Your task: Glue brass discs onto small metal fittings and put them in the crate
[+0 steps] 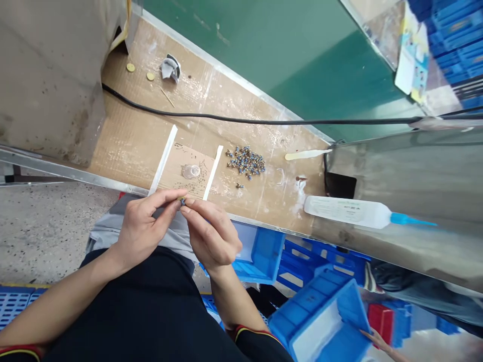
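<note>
Between the fingertips of both my hands is a tiny part with blue and yellowish colouring, just over the bench's near edge. My left hand pinches it from the left with thumb and forefinger. From the other side, the thumb and fingers of my right hand close on it too. Beyond the hands, a small clear cup stands on a cardboard piece between two white tape strips, with tiny dark bits scattered about it. To its right lies a pile of small blue and brass-coloured parts, one lying apart.
A black cable crosses the cardboard-covered bench. At the right lie a white bottle with a blue nozzle and a pale flat stick. A crumpled cloth is at the back left. Blue crates stand below; another person's hand touches one.
</note>
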The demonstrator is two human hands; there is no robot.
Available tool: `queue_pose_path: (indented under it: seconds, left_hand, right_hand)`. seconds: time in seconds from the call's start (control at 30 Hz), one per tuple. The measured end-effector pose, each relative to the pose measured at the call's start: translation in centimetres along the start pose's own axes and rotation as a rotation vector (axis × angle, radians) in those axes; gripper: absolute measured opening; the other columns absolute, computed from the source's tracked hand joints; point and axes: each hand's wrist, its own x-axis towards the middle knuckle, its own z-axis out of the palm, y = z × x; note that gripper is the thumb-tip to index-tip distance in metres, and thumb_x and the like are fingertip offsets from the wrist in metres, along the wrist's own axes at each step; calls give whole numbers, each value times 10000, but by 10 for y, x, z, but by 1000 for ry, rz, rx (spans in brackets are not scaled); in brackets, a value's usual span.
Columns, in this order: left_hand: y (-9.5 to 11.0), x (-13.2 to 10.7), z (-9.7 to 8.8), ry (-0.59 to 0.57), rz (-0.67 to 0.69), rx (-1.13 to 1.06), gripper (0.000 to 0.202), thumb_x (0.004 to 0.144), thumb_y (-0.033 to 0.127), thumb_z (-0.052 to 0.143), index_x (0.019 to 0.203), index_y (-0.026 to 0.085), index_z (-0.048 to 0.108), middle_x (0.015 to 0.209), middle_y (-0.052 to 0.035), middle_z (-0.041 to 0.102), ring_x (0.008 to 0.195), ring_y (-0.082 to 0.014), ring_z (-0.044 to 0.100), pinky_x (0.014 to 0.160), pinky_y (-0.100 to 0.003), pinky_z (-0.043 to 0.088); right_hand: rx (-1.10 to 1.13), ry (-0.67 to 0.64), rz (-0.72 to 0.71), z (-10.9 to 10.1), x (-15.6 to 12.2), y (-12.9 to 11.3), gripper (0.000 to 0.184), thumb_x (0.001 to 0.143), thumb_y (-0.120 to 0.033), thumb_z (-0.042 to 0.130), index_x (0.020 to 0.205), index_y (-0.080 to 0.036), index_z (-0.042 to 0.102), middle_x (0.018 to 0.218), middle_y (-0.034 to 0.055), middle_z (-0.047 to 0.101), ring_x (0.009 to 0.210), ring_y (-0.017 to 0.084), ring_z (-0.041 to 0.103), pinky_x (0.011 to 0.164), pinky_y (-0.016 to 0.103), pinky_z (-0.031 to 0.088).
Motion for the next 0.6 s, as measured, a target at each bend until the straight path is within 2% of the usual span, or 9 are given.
queue_pose_path:
  seconds: [0.13,0.23,0.33,0.43,0.53,0.6]
  left_hand:
    - [0,4,3,14,25,-38,190,1134,254,752,1269,291,880,1231,-19,897,1104,-198,869,1002,-319,719]
    - [2,5,5,15,55,-31,196,1135,209,740,1263,273,874,1219,-22,886,1108,-174,850,996,-292,699]
    - [4,6,6,20,93,11,198,1127,179,747,1263,266,862,1222,-14,887,1113,-167,846,1023,-297,682]
    - [5,5,6,10,127,59,198,1125,187,746,1265,276,853,1219,-11,889,1106,-183,848,1035,-325,677]
    - [3,1,5,-7,119,139,234,1119,216,754,1311,311,847,1221,-6,878,1089,-201,837,1044,-343,669]
    - [-5,-4,3,-34,109,179,325,1103,227,775,1404,342,814,1269,-9,851,1123,-224,810,1113,-378,646]
  right_hand:
    - [-39,4,-11,-2,2,-1,559,1020,-49,808,1516,-306,774,1268,90,889,1087,269,895,912,391,796]
    - [35,14,20,-6,6,-3,453,1038,-80,808,1451,-265,797,1255,100,886,1104,258,886,926,400,788]
    - [117,45,195,-11,12,-4,336,1067,-102,783,1353,-272,827,1201,78,892,1088,236,882,941,394,771]
    - [215,22,391,-13,16,-2,260,1067,-99,784,1242,-279,855,1153,45,894,1072,203,875,971,354,745]
    - [312,-11,456,-11,18,-1,189,1063,-100,796,1175,-240,855,1129,36,894,1055,168,866,983,307,724]
    - [292,-76,457,-10,20,-1,170,1061,-84,791,1148,-216,853,1135,34,899,1063,144,864,1008,271,711]
